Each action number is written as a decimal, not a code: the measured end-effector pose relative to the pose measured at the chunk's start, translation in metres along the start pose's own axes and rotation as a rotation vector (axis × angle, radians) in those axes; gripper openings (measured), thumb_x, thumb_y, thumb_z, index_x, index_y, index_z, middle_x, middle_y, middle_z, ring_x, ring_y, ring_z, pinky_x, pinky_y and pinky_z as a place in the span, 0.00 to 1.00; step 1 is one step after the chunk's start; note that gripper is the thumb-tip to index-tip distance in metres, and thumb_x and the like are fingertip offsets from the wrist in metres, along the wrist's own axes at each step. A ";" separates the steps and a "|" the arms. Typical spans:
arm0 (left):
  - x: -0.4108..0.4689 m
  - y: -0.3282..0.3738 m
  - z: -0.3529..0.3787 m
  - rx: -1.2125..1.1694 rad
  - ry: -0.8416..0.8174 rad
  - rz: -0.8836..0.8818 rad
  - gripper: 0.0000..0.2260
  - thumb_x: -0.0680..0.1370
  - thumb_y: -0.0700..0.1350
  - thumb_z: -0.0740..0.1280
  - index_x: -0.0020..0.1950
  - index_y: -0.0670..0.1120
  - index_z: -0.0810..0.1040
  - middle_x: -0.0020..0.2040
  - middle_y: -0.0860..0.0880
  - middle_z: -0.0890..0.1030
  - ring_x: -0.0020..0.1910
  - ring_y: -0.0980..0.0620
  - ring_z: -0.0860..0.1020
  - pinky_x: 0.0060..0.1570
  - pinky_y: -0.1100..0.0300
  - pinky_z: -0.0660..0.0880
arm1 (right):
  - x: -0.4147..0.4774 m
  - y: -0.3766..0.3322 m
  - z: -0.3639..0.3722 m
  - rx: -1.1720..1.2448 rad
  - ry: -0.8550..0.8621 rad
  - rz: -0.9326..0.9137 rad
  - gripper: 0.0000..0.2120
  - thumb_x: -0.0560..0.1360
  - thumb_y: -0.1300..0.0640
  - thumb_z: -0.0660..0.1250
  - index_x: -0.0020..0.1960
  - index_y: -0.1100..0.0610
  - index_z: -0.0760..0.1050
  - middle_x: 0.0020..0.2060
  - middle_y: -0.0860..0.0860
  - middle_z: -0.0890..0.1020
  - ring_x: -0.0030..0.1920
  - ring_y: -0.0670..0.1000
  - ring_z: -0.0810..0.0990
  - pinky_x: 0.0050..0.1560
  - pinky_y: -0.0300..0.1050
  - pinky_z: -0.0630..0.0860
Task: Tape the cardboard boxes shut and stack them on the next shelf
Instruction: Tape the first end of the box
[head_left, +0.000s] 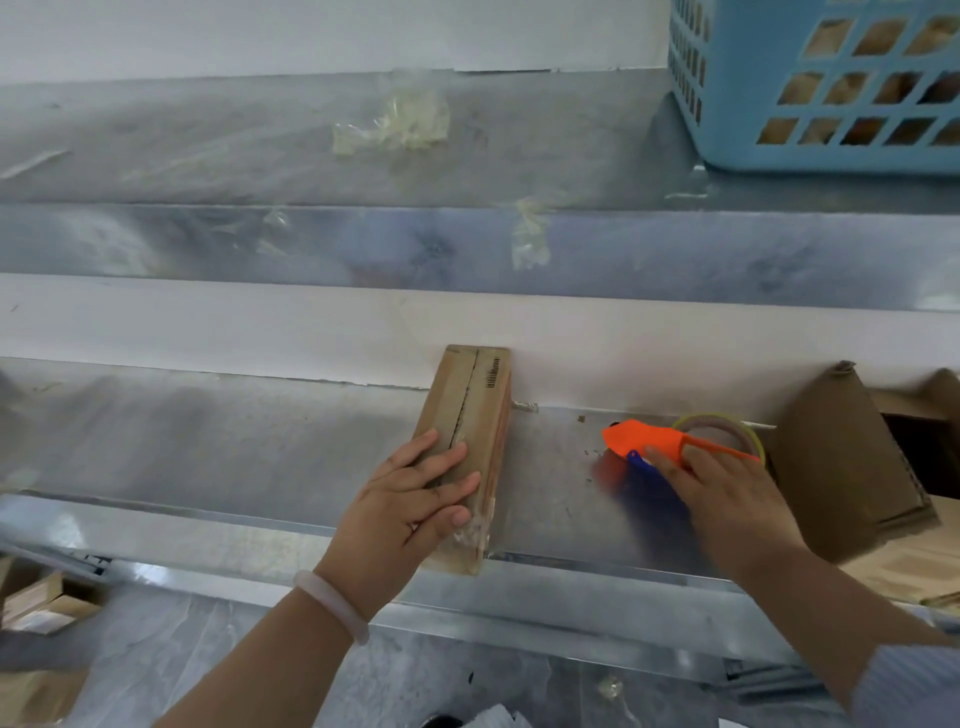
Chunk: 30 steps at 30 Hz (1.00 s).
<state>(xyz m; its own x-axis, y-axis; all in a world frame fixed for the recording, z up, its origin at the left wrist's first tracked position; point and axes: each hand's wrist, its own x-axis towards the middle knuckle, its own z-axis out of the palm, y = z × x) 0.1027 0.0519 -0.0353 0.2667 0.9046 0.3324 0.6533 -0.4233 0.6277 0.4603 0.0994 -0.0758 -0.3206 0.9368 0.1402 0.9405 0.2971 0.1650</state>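
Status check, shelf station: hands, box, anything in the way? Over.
Left hand flat on closed box. Right hand on orange tape dispenser, grip unclear. Open carton close beside dispenser.

Soft even light, dull glare on the metal shelf (208, 447), blurred right hand (727, 493).

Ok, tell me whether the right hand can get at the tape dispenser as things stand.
Probably yes: the right hand has its fingers on the orange tape dispenser, with nothing lying between them.

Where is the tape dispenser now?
Head view, right of centre: dispenser on the lower shelf between taped box and open box, by the right hand.
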 end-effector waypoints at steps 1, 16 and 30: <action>0.000 0.000 0.000 -0.001 -0.002 -0.007 0.17 0.75 0.57 0.66 0.62 0.54 0.78 0.67 0.59 0.75 0.74 0.58 0.61 0.73 0.59 0.60 | -0.002 -0.005 0.005 0.005 0.082 -0.007 0.38 0.55 0.67 0.78 0.65 0.56 0.77 0.48 0.61 0.82 0.47 0.66 0.81 0.47 0.60 0.79; 0.000 0.001 -0.002 0.044 -0.043 -0.057 0.19 0.76 0.61 0.60 0.62 0.56 0.79 0.68 0.64 0.70 0.74 0.63 0.57 0.71 0.62 0.57 | -0.052 -0.114 -0.004 0.531 0.009 0.339 0.29 0.63 0.69 0.74 0.63 0.60 0.77 0.61 0.61 0.76 0.60 0.64 0.77 0.59 0.59 0.76; -0.001 -0.002 -0.015 -0.270 -0.091 -0.034 0.14 0.80 0.43 0.60 0.65 0.50 0.75 0.71 0.55 0.70 0.76 0.57 0.57 0.74 0.60 0.57 | 0.022 -0.250 -0.059 1.778 0.205 0.654 0.18 0.84 0.53 0.50 0.71 0.47 0.67 0.68 0.45 0.73 0.68 0.41 0.70 0.70 0.42 0.68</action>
<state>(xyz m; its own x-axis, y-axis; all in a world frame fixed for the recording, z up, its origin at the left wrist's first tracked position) 0.0905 0.0514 -0.0266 0.3180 0.9143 0.2509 0.4543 -0.3793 0.8061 0.2117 0.0349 -0.0563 0.2012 0.9716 -0.1246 -0.1279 -0.1001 -0.9867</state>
